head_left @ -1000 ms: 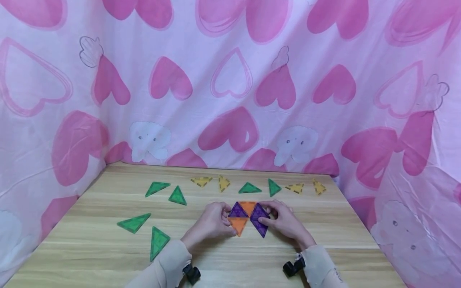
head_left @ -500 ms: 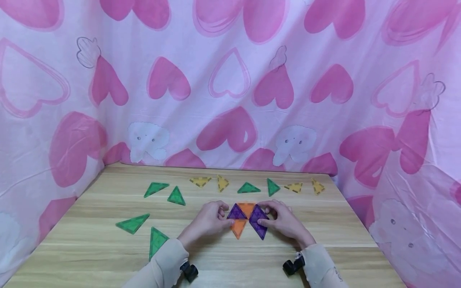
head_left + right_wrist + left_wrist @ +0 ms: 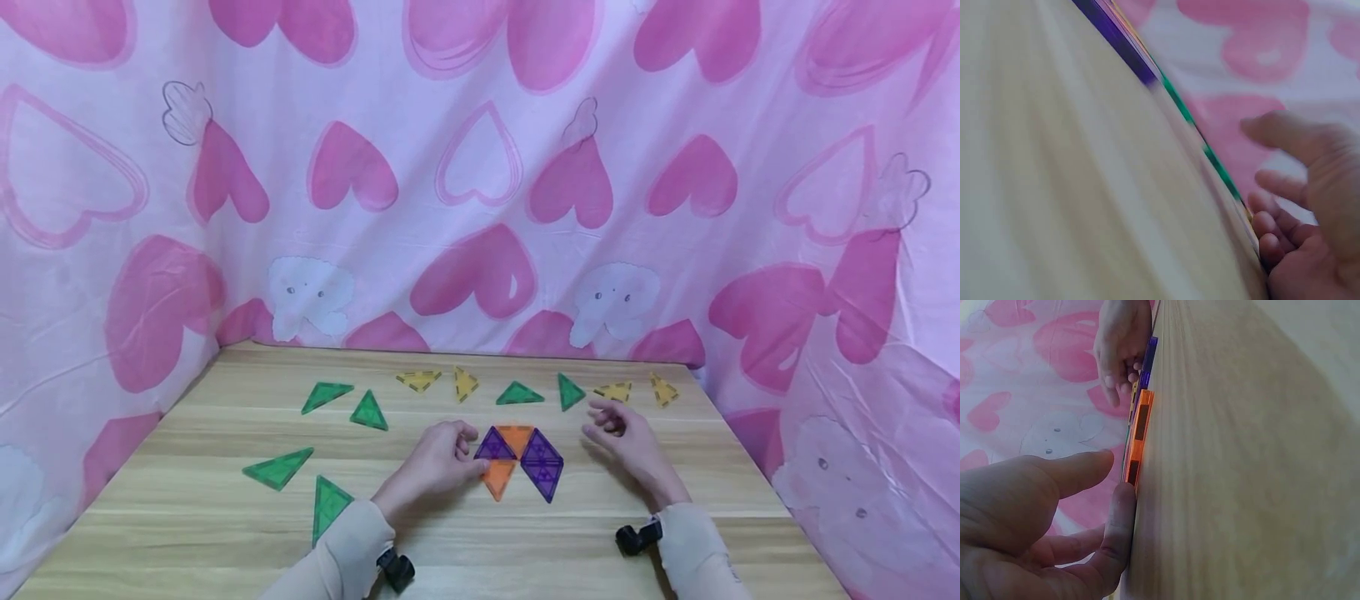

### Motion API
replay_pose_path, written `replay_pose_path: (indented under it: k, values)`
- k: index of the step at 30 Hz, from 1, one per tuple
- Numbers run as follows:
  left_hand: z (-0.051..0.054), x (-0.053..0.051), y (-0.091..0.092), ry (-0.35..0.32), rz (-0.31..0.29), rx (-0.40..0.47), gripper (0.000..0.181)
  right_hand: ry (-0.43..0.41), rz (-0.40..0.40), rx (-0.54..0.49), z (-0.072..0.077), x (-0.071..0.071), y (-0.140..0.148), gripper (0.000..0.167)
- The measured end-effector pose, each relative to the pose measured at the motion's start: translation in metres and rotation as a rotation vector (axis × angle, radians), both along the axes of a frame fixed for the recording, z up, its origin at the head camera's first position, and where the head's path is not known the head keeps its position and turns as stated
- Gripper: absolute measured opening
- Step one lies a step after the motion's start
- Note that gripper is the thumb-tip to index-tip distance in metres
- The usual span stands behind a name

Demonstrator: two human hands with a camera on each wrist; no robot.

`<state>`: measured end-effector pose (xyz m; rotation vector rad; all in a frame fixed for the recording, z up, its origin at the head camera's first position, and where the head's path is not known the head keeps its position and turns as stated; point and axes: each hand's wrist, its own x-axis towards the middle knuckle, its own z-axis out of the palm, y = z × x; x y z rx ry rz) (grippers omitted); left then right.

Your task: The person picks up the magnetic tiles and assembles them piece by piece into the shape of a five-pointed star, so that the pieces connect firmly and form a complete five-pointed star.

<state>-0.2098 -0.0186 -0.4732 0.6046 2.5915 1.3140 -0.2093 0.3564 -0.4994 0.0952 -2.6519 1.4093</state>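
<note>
Lower orange tile lies beside left grip, apparently touching.

Counted on one desk: fifteen triangular tiles in four colours. Green tiles: six. Yellow tiles: four. Purple tiles: three. Orange tiles: two. Hands: two in number, one left hand and one right hand. Black wrist cameras: two, one per arm. Light-coloured sleeves: two, one per arm.
</note>
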Motion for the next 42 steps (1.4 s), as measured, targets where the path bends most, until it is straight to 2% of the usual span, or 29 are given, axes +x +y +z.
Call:
replay_pose_path:
  k: [5,14,18,22,29,36,42]
  values:
    - [-0.001,-0.002,0.000,0.001,0.008,-0.004,0.049,-0.006,-0.114,-0.011,0.003,0.001,0.034,0.072]
    - [-0.004,-0.003,0.000,-0.011,0.015,-0.009,0.049,-0.017,-0.221,-0.021,0.000,0.007,0.077,0.090]
    - [-0.005,-0.003,-0.001,-0.002,0.019,-0.013,0.049,-0.001,-0.263,-0.015,-0.001,0.006,0.097,0.094]
    - [-0.004,-0.003,-0.001,-0.005,0.021,-0.011,0.049,-0.021,-0.307,-0.008,0.001,0.009,0.119,0.099]
    - [-0.005,-0.001,0.002,-0.022,0.035,-0.009,0.050,-0.054,-0.286,0.033,0.004,0.013,0.141,0.102]
    - [-0.004,0.000,0.003,-0.029,0.035,-0.004,0.051,-0.064,-0.257,0.029,0.004,0.008,0.141,0.103]
    - [0.001,0.000,0.002,-0.022,0.025,0.009,0.053,-0.065,-0.219,0.086,0.004,0.005,0.140,0.100]
